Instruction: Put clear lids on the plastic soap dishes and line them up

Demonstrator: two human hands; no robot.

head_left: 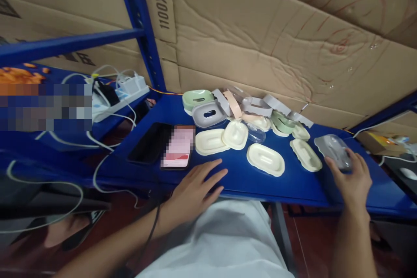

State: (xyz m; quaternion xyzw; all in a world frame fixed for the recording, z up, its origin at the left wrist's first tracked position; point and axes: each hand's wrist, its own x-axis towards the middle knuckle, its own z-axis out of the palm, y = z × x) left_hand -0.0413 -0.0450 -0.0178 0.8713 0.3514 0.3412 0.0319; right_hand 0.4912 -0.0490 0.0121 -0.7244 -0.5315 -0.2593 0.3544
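Observation:
At the right end of the blue table, my right hand [355, 176] is closed around the near end of a clear, greyish plastic soap dish [334, 150]. Thumb and fingers grip its two sides. My left hand [202, 184] rests by the front edge with fingers spread and nothing in them. Cream oval soap-dish pieces lie near it: one [265, 160] in the middle, another [305, 155] further right, and a pair [210, 141] overlapping behind my fingers. Behind them, green [198, 97] and grey [209, 114] dishes sit beside a heap of grey, peach and clear parts.
A phone with a lit screen [177, 147] and a dark phone [150, 143] lie left of the dishes. Cardboard [247, 39] backs the table. Further left are a power strip [124, 95], loose white cables and a blue rack post [140, 21].

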